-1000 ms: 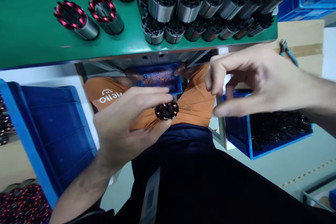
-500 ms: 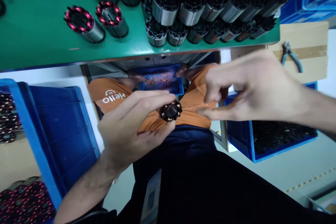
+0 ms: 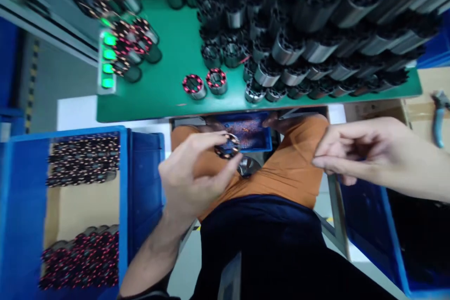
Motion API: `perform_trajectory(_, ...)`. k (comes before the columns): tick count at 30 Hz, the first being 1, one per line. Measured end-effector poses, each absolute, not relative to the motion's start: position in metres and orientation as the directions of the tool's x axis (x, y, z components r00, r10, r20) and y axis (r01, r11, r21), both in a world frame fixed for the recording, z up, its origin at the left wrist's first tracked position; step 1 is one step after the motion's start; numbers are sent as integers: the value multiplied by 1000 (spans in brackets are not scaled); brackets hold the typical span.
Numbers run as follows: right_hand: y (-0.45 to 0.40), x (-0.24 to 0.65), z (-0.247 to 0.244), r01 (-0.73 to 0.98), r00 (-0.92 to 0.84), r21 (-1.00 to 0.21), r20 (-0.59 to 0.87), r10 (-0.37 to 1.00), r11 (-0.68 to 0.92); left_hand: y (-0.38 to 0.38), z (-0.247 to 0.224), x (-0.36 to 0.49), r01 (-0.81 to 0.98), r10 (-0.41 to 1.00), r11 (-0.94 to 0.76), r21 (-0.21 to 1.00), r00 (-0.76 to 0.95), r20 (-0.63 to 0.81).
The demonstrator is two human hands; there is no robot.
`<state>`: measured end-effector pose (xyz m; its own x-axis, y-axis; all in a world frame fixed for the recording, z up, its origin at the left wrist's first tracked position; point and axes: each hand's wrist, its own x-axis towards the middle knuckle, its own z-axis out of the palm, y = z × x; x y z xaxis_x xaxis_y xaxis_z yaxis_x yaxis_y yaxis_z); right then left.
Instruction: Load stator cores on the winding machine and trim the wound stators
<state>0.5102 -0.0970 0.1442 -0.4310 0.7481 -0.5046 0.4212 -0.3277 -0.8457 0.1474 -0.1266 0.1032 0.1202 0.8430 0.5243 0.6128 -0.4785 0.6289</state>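
Note:
In my left hand [image 3: 197,171], between thumb and fingers above my lap, is a motor stator [image 3: 228,146] with copper windings round its dark end. A shiny round metal surface [image 3: 249,167] shows past the thumb; I cannot tell whether it belongs to that stator. My right hand [image 3: 355,152] is off to the right, apart from the stator, thumb and forefinger pinched together. A faint thin strand seems to curve near its fingertips, but blur hides what they hold. On the green bench [image 3: 151,105] ahead stand two stators with pink-red windings [image 3: 204,85].
Many bare stators [image 3: 288,49] crowd the bench's right side; copper-wound ones [image 3: 135,40] stand by green lights. A blue crate [image 3: 124,197] at left holds wound stators. Another blue crate [image 3: 393,243] and pliers [image 3: 438,122] are at right. A blue tray [image 3: 269,138] with copper-coloured scraps lies below.
The right hand has moved away to the right and its fingers have closed together. My left hand keeps the stator, now tilted differently. The view has swung, showing more of the left side.

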Motion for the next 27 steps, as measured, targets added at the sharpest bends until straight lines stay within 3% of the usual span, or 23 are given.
perform_trajectory(3, -103, 504, 129, 350, -382, -846, -521, 764, -402, -106, 105, 113, 714, 829, -403, 572, 19, 559)
perform_trajectory(6, -114, 488, 108, 369, -458, -800, -600, 656, -473, -79, 92, 77, 797, 815, -320, 512, -44, 577)
perform_trajectory(12, -141, 481, 69, 461, -532, -781, -624, 573, -422, -35, 64, 52, 878, 824, -226, 421, -58, 564)
perform_trajectory(16, -151, 493, 60, 503, -463, -752, -651, 602, -427, -25, 68, 39, 901, 759, -107, 421, -199, 619)
perform_trajectory(20, -152, 495, 59, 519, -477, -763, -632, 611, -384, 1, 67, 6, 923, 833, 28, 383, -233, 502)
perform_trajectory(24, -146, 481, 63, 507, -509, -805, -568, 647, -308, 8, 76, 2, 882, 825, 32, 470, -289, 485)
perform_trajectory(27, -139, 462, 82, 444, -489, -860, -467, 737, -250, -29, 93, 38, 806, 767, -159, 570, -262, 585)
